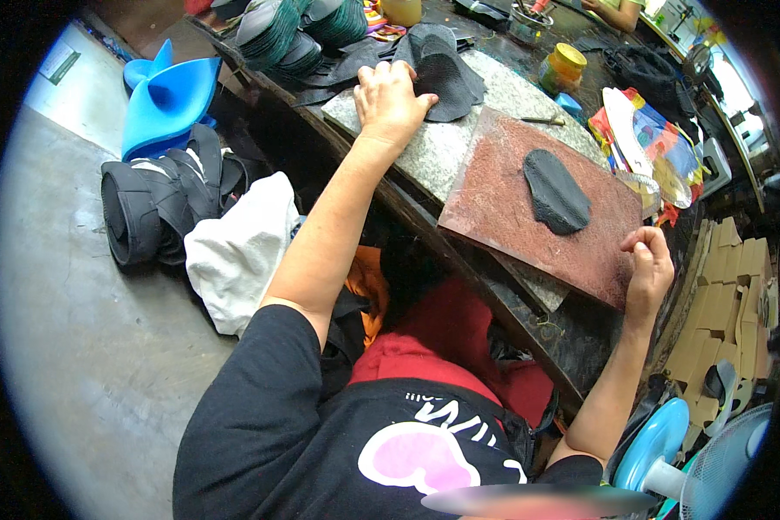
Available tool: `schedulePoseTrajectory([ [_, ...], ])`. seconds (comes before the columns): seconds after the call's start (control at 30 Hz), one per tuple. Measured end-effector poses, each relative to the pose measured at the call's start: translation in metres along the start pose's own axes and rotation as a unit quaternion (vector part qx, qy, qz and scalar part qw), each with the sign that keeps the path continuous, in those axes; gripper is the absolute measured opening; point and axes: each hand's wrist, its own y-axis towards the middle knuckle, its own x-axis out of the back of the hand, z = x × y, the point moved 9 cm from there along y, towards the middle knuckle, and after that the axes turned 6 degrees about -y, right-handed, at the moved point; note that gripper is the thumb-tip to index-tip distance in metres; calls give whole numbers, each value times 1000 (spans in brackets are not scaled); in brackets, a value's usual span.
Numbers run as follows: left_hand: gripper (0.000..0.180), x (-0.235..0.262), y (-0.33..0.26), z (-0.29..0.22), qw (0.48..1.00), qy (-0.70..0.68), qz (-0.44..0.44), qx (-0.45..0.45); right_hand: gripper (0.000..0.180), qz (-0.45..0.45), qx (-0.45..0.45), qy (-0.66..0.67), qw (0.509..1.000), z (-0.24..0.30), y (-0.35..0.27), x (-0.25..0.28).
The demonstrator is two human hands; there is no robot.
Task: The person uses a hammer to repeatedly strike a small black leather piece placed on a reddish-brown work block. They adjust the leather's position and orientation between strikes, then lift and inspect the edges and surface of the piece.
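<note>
My left hand reaches to the far left part of the table and touches a loose pile of black, leather-like cut pieces. Its thumb is spread away from the fingers, and some fingertips are hidden. One black, rounded shoe-part piece lies flat on a reddish-brown board. Over the board's right edge is my right hand, its fingers curled in; whatever they may hold does not show. The board rests partly on a speckled stone slab, where a thin dark tool lies behind the board.
Stacks of dark green-edged pieces stand at the far left. A yellow-lidded jar and colourful plastic bags sit beyond the board. Blue foam sheets and black rolls are left of the table. A fan stands lower right; another person's arm shows at the back.
</note>
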Motion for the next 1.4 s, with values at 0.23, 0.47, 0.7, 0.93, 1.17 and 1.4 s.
schedulePoseTrajectory([
  [0.23,24,46,9,-33,956,-248,-126,-94,15,-4,-64,-70,996,-23,0,3],
  [0.47,24,25,-30,-136,754,-634,158,-72,13,-12,-33,-40,999,-20,2,9],
  [0.7,22,-4,-80,-151,698,-657,281,53,14,71,23,-241,968,-10,4,0],
  [0.93,23,-20,-103,-151,655,-673,330,96,14,80,30,-267,960,-18,4,8],
  [1.17,26,-29,-114,-155,647,-686,319,100,14,85,29,-262,961,-19,5,8],
  [1.4,26,-33,-113,-153,650,-682,319,102,14,82,37,-257,962,-20,4,8],
])
